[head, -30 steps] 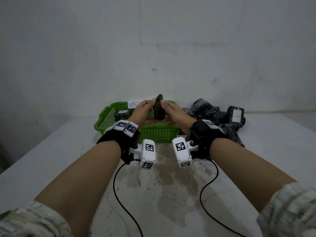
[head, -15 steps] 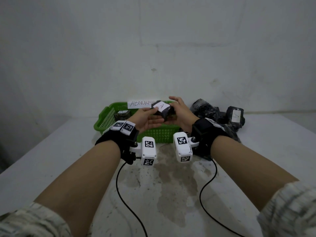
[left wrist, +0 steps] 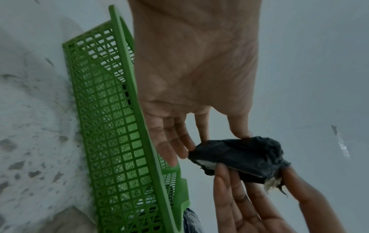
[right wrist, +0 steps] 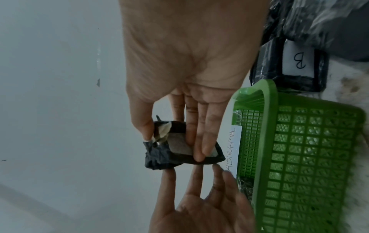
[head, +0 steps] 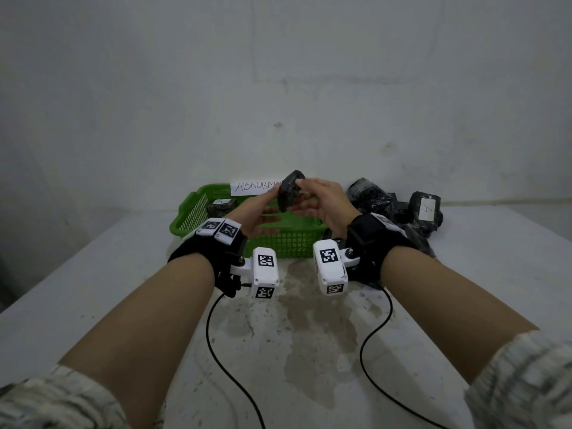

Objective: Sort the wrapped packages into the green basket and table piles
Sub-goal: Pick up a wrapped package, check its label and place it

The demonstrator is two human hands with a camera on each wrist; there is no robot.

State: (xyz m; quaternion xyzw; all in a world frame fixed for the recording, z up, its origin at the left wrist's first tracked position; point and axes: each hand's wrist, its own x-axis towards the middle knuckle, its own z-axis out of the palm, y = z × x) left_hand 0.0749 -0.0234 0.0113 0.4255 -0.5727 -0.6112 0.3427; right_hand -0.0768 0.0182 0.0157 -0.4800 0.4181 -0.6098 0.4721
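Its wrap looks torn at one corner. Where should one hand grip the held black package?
Pinch the black package across its flat faces at the middle, coming from the end by the left hand; the torn corner by the right hand looks weak.

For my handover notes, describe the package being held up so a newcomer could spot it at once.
Start at the green basket by the wall. Above it, the right hand pinches a black-wrapped package, the left hand touching it. Unlike the pile beside the basket, it is off the table, its wrap torn at one end, showing something pale.
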